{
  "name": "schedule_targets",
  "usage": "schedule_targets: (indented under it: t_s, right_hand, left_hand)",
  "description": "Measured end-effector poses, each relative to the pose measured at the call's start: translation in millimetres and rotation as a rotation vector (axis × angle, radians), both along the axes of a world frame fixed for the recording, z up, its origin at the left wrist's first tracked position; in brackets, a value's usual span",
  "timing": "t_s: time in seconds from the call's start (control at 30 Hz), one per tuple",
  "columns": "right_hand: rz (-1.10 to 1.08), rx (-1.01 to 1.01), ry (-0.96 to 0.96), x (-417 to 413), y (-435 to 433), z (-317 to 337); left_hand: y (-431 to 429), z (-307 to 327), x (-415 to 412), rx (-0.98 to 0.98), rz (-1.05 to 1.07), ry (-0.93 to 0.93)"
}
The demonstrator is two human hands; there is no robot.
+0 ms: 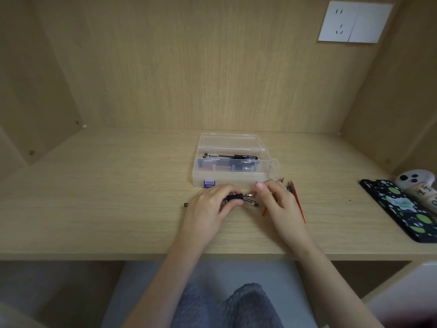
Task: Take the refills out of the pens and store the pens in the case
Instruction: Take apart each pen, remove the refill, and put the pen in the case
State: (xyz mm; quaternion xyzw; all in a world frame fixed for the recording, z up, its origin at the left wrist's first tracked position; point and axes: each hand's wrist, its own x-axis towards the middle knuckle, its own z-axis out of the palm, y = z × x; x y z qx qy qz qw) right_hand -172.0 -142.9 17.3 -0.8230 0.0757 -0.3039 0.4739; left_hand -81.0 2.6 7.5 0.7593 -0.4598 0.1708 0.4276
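Head view: your left grip (208, 207) is curled round a pen (235, 197), fingers wrapped over its black rubber sleeve, and holds it crosswise just above the tabletop (106, 185). Your right grip (280, 204) meets it from the other side, its thumb and forefinger pinching in at the pen's silvery tip end. Both of yours sit close together, just in front of the case (264, 166).

A second, clear pen barrel (251, 204) lies under the held pen, partly hidden by your fingers. A small black end piece (185, 205) pokes out on the tabletop to the left of your left grip; you cannot tell what it belongs to.

The case is clear plastic with its lid tipped open at the back and a purple latch (209, 183) on its near wall. Several stored pens (231, 157) lie lengthwise inside it.

To the right of your right grip, thin red refills (298, 203) lie on the tabletop, their tips pointing towards the case corner. Well apart at the right edge are a phone (402, 209) in a black cover with green spots and a white plush toy (416, 179) beside it. A white wall socket (338, 22) is on the back panel.
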Motion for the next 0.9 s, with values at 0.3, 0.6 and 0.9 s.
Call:
schedule_targets:
  t_s: [0.3,0.6,0.9]
  right_hand:
    - [0.034,-0.046,0.016,0.9,-1.2,-0.8]
    - [0.036,-0.064,0.051,-0.4,0.1,-0.4]
    - [0.07,-0.004,0.072,-0.9,-0.8,-0.5]
  left_hand:
    - [-0.1,0.1,-0.9,0.002,0.014,-0.008]
    - [-0.3,-0.1,-0.8,0.026,0.018,-0.018]
    - [0.1,0.1,-0.9,0.004,-0.004,0.001]
